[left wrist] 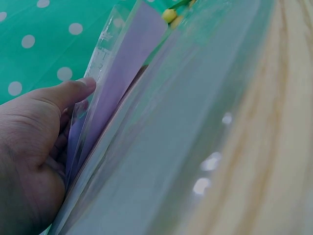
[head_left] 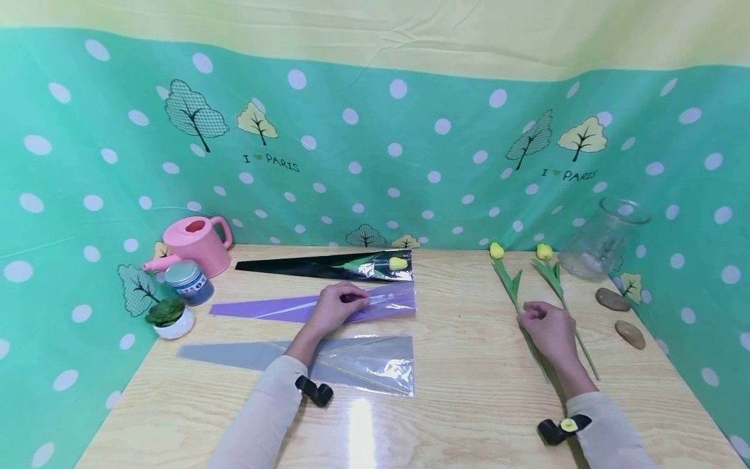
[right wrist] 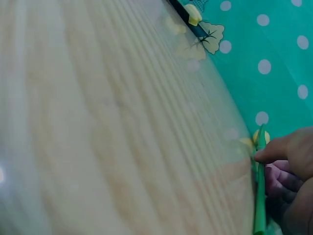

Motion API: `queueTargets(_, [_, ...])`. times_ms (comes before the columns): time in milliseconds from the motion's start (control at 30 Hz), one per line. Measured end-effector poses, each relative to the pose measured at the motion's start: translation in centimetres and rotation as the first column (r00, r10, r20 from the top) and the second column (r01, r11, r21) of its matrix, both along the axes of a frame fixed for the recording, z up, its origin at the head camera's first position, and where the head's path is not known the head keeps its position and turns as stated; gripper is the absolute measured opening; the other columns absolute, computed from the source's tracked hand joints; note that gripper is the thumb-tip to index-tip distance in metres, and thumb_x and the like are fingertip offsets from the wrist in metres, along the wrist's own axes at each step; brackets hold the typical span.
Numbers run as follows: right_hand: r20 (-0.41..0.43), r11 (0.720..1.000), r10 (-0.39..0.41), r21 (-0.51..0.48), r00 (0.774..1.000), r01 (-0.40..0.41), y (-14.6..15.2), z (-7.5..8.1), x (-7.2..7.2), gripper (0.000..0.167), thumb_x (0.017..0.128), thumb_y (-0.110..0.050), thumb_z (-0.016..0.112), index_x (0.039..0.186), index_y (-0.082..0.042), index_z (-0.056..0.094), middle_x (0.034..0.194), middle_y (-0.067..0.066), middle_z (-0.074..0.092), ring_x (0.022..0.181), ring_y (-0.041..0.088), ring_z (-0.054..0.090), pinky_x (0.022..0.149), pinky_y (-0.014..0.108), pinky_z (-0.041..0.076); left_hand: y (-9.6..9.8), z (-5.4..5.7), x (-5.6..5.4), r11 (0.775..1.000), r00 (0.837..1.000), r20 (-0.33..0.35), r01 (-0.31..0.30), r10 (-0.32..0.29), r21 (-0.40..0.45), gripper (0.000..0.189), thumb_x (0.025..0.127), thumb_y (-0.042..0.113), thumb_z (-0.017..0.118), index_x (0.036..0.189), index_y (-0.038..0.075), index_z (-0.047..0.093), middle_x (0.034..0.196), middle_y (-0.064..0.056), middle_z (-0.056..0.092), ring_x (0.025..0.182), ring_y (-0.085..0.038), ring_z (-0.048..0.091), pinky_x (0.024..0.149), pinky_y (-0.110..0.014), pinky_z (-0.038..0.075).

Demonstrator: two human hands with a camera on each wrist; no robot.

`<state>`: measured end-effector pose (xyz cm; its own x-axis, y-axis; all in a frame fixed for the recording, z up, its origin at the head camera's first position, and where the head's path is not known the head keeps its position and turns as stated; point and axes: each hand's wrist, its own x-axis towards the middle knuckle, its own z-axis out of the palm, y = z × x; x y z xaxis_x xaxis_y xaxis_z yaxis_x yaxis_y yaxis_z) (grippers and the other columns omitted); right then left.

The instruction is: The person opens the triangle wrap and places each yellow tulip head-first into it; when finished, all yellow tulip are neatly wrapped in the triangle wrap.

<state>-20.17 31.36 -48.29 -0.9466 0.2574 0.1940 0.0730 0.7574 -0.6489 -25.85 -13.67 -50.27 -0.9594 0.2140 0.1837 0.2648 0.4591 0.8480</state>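
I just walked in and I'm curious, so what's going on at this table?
A person's left hand holds the purple wrapper, while the right hand pinches a yellow tulip. A second tulip lies on the table close by. The black wrapper at the back holds another tulip; no flower shows in the purple one or the grey wrapper nearest the person.

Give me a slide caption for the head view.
Left grip on a purple flower wrapper, right grip on a yellow tulip, clear vase at right.
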Motion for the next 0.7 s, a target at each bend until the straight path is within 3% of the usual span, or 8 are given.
queueTargets(100, [0.058,0.998,-0.011,-0.058,0.998,0.014,-0.1,0.2,0.0,0.03,0.093,-0.016,0.072,0.117,0.001,0.075,0.097,0.015,0.077,0.077,0.009,0.06,0.063,0.017,0.046,0.0,0.0,0.0,1.0,1.0,0.0,-0.003,0.003,0.001,0.015,0.087,0.02,0.084,0.102,0.022,0.082,0.107,0.002,0.074,0.101,-0.015,0.067,0.09,-0.03,0.053])
queueTargets(200, [0.145,0.982,-0.023,-0.185,0.989,0.05,-0.1,0.6,0.2,0.034,0.098,-0.02,0.069,0.125,-0.001,0.072,0.104,0.011,0.075,0.082,0.001,0.059,0.065,0.016,0.05,0.1,0.1,0.0,1.0,1.0,0.002,-0.002,0.002,-0.003,0.014,0.088,0.019,0.083,0.102,0.021,0.082,0.107,0.001,0.074,0.101,-0.016,0.067,0.091,-0.031,0.053])
queueTargets(333, [0.204,0.895,-0.015,-0.434,0.979,0.104,-0.1,1.1,0.6,0.039,0.102,-0.022,0.066,0.134,0.001,0.065,0.102,-0.006,0.071,0.086,-0.003,0.06,0.072,0.014,0.054,0.2,0.2,0.1,1.0,1.0,0.006,0.006,-0.006,-0.008,0.015,0.088,0.019,0.083,0.103,0.021,0.082,0.107,0.001,0.075,0.101,-0.016,0.067,0.092,-0.032,0.052])
queueTargets(400, [0.184,0.816,0.006,-0.569,0.983,0.102,-0.3,1.5,0.7,0.038,0.102,-0.02,0.066,0.133,0.001,0.064,0.097,-0.012,0.07,0.087,-0.002,0.062,0.074,0.014,0.055,0.2,0.3,0.1,1.0,1.0,0.003,0.004,-0.004,-0.006,0.015,0.088,0.019,0.083,0.103,0.02,0.082,0.106,0.001,0.075,0.101,-0.016,0.067,0.091,-0.031,0.052])
queueTargets(467, [0.143,0.717,0.019,-0.691,0.99,0.086,-0.7,2.0,0.6,0.03,0.101,-0.017,0.067,0.127,-0.003,0.067,0.095,-0.014,0.071,0.087,0.0,0.065,0.076,0.014,0.056,0.2,0.2,0.1,1.0,1.0,-0.002,-0.001,0.001,-0.006,0.014,0.088,0.019,0.083,0.102,0.02,0.082,0.105,0.001,0.075,0.099,-0.016,0.067,0.09,-0.031,0.052])
queueTargets(567, [0.093,0.544,-0.002,-0.835,0.996,0.079,-1.6,3.0,0.6,0.014,0.1,-0.011,0.069,0.112,-0.013,0.073,0.094,-0.012,0.071,0.085,0.003,0.066,0.075,0.015,0.058,0.2,0.3,0.1,1.0,1.0,-0.005,-0.004,0.004,-0.004,0.014,0.088,0.019,0.083,0.102,0.02,0.083,0.105,0.001,0.075,0.099,-0.015,0.067,0.09,-0.03,0.052])
queueTargets(700, [0.047,0.319,-0.086,-0.945,0.995,0.073,-3.1,4.1,0.2,0.015,0.096,-0.003,0.07,0.097,-0.017,0.075,0.09,-0.006,0.072,0.077,0.006,0.068,0.07,0.017,0.059,0.2,0.3,0.1,1.0,1.0,-0.005,-0.003,0.003,0.0,0.013,0.088,0.019,0.083,0.101,0.02,0.083,0.105,0.001,0.075,0.1,-0.016,0.067,0.091,-0.031,0.053])
